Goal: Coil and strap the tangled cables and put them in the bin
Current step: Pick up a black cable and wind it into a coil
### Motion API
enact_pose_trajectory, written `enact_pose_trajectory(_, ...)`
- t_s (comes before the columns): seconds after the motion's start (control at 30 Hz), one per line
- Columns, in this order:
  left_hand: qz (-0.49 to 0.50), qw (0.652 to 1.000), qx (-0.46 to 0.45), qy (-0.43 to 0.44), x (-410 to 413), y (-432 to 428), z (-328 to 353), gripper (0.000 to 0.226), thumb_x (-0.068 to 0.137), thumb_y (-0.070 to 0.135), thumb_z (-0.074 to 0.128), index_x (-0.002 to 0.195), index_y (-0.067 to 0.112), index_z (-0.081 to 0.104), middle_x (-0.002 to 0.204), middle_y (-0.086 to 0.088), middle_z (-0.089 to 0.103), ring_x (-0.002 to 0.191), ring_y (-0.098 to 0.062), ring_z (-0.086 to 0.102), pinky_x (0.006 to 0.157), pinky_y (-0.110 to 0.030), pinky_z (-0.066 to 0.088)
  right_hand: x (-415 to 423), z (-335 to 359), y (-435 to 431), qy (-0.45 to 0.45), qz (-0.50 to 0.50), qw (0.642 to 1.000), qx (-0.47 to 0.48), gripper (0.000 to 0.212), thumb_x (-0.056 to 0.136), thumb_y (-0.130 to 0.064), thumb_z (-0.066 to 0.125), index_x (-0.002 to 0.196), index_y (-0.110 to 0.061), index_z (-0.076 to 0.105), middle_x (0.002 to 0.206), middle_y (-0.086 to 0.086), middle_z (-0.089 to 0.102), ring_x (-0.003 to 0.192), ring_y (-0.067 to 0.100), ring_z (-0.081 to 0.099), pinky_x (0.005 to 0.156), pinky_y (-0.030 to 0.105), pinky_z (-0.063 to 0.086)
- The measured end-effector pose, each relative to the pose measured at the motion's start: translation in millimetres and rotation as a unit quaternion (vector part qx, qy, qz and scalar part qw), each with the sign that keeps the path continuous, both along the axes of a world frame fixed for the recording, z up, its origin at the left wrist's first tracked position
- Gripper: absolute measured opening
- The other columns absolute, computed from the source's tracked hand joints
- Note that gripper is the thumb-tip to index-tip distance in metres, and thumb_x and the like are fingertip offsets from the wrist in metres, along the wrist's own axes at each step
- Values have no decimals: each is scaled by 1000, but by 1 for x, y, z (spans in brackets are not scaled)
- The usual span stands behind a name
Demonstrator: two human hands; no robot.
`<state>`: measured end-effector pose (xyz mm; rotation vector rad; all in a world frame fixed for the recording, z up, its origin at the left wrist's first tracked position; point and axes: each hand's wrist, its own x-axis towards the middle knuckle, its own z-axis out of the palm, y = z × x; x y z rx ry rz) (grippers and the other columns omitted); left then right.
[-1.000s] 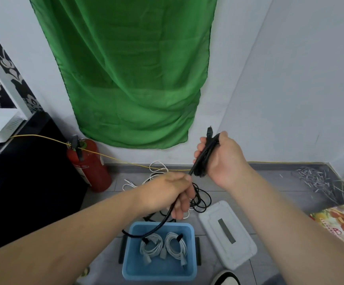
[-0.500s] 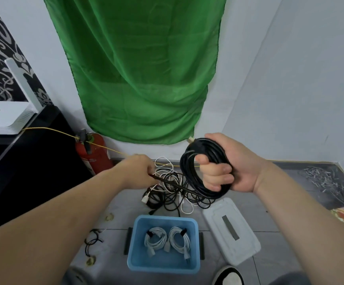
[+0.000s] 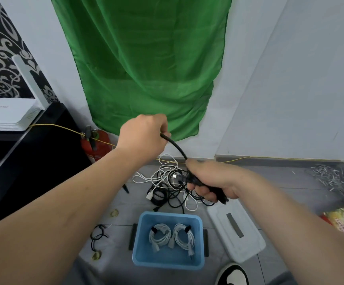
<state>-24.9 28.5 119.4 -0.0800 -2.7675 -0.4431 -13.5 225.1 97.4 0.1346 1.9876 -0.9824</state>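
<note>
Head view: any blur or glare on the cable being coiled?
Head view: the right hand and the black cable it grips are blurred by motion; the blue bin and its white coils are sharp; even light, no glare; walls bow at edges.

Black cable (image 3: 176,148): matt, rubbery-looking sheath. Bin (image 3: 170,214): smooth blue plastic, dull sheen. White coils (image 3: 182,237) inside: smooth plastic jacket. Lid (image 3: 249,243): matt white plastic. Curtain (image 3: 146,68): thin green cloth, creased, faint sheen. Floor (image 3: 269,182): matt grey tile. Extinguisher (image 3: 101,149): glossy red shell. Router (image 3: 6,114): smooth white plastic.
</note>
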Motion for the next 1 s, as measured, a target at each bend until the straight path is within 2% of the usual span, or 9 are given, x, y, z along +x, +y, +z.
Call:
enact_pose_trajectory(0.1,36,998,56,-1,0,-3,9,12,84,36,71,84,25,68,77,3,67,80,-28,61,67,-35,52,-12,-9,4,48,-197,978,-54,60,104,-52,25,78,-11,58,48,3,49,42,19,41,48,25,32)
enact_pose_trajectory(0.2,9,997,76,-11,7,6,10,19,81,42,73,78,24,66,71,6,65,77,-25,61,67,-34,53,-20,-4,7,-26,-340,925,-166,52,100,-46,23,81,-12,57,54,7,52,51,21,44,57,31,34)
enact_pose_trajectory(0.33,-113,989,81,-39,21,21,1,34,90,55,63,76,24,59,56,7,53,62,-19,52,56,-30,44,-32,0,8,-43,-441,843,-305,58,99,-62,21,95,-13,52,64,4,48,56,19,40,62,32,33)
enact_pose_trajectory(0.5,-244,938,165,-181,35,37,-18,23,105,29,44,87,20,54,64,4,52,61,-14,47,62,-31,40,-41,4,7,-5,-518,759,-394,41,103,-48,33,92,-13,50,69,4,48,61,20,44,65,31,38)
enact_pose_trajectory(0.6,-259,901,233,-258,41,43,-33,21,109,20,40,115,20,60,63,15,54,59,0,48,61,-16,38,-40,6,12,-6,-504,751,-426,39,96,-44,30,83,-14,50,67,4,55,62,22,50,72,35,38)
enact_pose_trajectory(0.67,-256,880,275,-290,43,45,-38,23,110,23,39,117,23,60,60,16,55,53,2,46,58,-15,39,-41,7,18,-8,-500,739,-452,41,95,-45,27,82,-14,52,65,3,54,57,22,50,72,36,41)
enact_pose_trajectory(0.8,-267,844,274,-375,47,44,-48,25,110,34,37,111,23,59,69,-4,54,53,-10,49,59,-24,46,-42,15,27,-49,-476,694,-539,47,94,-48,27,77,-16,56,56,-5,39,47,17,38,63,33,39)
enact_pose_trajectory(0.9,-284,839,199,-419,45,37,-56,31,108,42,41,101,20,62,67,1,56,59,-16,54,69,-36,54,-39,23,33,-73,-372,722,-579,42,94,-40,25,74,-16,53,47,-7,30,39,15,28,54,30,37)
enact_pose_trajectory(1.0,-267,858,62,-434,34,15,-60,36,104,47,50,85,19,60,68,7,58,60,-8,53,69,-29,49,-33,33,40,-95,-253,769,-579,43,97,-40,23,76,-15,51,42,-7,28,34,13,25,50,30,33)
